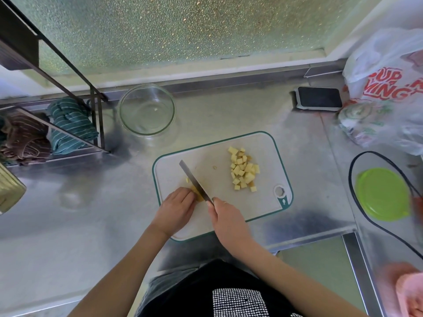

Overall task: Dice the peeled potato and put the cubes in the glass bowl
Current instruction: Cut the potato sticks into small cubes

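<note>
On a cutting board [219, 156], the left hand [177, 208] pins the last potato piece [197, 193] while the right hand [225, 213] grips a knife [194, 181] beside it; cut cubes [244, 171] lie right of both hands, the glass bowl [146, 110] beyond them, so fingertips should stay tucked back.

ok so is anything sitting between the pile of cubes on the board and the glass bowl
Nothing visible does. The pile of pale yellow potato cubes lies on the right of the white teal-edged cutting board; the clear glass bowl stands beyond its far-left corner, with only bare steel counter between.
</note>
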`<state>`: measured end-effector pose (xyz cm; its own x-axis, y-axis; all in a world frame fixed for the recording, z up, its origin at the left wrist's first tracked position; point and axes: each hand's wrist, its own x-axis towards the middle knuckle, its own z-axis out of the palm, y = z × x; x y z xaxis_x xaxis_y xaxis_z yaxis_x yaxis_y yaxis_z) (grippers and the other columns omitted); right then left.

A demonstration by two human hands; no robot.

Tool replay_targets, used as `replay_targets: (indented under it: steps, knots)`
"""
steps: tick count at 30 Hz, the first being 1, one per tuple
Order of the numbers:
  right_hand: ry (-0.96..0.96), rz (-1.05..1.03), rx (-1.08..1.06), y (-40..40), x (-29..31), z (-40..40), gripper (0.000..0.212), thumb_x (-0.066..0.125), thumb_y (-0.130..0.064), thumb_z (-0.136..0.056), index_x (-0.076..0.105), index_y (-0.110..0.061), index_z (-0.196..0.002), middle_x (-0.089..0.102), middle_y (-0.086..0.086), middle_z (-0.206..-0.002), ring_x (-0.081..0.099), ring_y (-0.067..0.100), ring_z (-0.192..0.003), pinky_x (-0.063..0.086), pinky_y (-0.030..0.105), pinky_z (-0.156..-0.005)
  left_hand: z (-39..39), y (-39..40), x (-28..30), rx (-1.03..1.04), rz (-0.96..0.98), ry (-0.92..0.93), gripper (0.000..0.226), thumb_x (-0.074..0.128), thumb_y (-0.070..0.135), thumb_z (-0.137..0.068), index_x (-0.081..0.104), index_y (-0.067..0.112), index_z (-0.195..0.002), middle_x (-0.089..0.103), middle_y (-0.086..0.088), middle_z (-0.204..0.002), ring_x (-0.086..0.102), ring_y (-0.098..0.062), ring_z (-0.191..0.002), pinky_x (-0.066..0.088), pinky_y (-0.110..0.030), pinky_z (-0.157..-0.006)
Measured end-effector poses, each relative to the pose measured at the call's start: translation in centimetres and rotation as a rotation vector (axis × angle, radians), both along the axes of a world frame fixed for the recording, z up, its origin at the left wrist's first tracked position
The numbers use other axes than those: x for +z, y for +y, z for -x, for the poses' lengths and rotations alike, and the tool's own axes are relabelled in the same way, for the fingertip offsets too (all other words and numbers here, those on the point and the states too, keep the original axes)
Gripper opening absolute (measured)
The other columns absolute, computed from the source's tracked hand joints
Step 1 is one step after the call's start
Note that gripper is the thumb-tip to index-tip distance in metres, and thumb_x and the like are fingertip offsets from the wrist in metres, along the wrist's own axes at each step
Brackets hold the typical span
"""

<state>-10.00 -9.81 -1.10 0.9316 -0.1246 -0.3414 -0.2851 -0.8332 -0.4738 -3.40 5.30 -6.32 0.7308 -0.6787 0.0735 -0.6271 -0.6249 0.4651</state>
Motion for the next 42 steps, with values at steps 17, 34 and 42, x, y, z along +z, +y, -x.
replay_targets:
  steps: [17,34,42]
  knots:
    - [-0.016,0.060,-0.006,0.2,-1.1,0.7,0.036,0.039,-0.038,-0.099,0.061,-0.011,-0.087,0.068,0.009,-0.076,0.065,0.026,-0.068,0.052,0.037,-0.064,1.0,-1.4,0.1,0.179,0.012,0.039,0.027,0.045,0.029,-0.087,0.061,0.009,-0.080,0.063,-0.006,-0.079,0.061,-0.024,-0.071,0.054,-0.034,-0.068]
    - [0.040,-0.021,-0.087,-2.8,-0.8,1.4,0.032,0.034,-0.035,-0.100,0.053,-0.012,-0.090,0.061,0.008,-0.079,0.058,0.027,-0.076,0.039,0.035,-0.066,1.2,-1.4,-0.5,0.208,-0.002,-0.025,0.025,0.047,0.031,-0.086,0.057,0.010,-0.076,0.059,-0.005,-0.078,0.057,-0.023,-0.072,0.049,-0.030,-0.068]
    - [-0.053,-0.121,-0.036,-1.3,0.8,0.4,0.030,0.036,-0.035,-0.099,0.046,-0.017,-0.078,0.054,0.003,-0.067,0.051,0.020,-0.063,0.031,0.027,-0.059,1.9,0.1,-0.6,0.234,0.000,-0.058,0.048,0.028,0.036,-0.099,0.059,0.010,-0.075,0.058,-0.004,-0.074,0.054,-0.023,-0.068,0.047,-0.029,-0.065]
